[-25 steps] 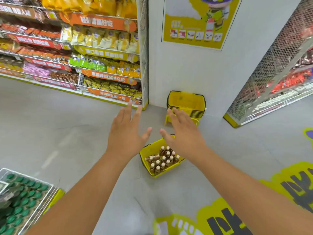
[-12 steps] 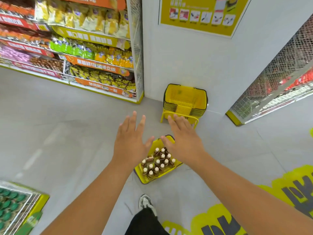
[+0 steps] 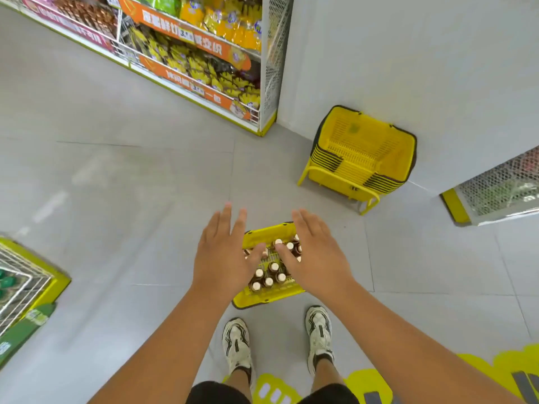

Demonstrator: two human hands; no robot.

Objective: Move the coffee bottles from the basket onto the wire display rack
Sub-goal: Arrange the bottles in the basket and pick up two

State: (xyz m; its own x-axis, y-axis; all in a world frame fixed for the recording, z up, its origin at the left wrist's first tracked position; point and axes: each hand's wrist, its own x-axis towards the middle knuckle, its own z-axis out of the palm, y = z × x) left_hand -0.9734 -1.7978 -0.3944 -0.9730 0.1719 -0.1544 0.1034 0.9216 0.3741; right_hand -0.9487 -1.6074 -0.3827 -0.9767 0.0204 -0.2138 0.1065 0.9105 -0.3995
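A small yellow basket (image 3: 267,298) stands on the grey floor just ahead of my feet. Several brown coffee bottles (image 3: 267,277) with pale caps stand upright inside it. My left hand (image 3: 224,258) hovers above the basket's left half, fingers straight and spread, holding nothing. My right hand (image 3: 315,258) hovers above its right half, also flat and empty. Both hands hide part of the bottles. The wire display rack (image 3: 20,284), with green-capped bottles in it, shows at the left edge.
A stack of yellow shopping baskets (image 3: 361,158) on a yellow stand sits against the white wall ahead right. A snack shelf (image 3: 198,62) runs along the upper left. A mesh-sided shelf (image 3: 498,193) is at the right. My two sneakers (image 3: 319,333) stand behind the basket.
I have stepped up to the basket and tilted my view down; it now lies right under my hands, and my feet have come into view. Both hands stay flat and empty.
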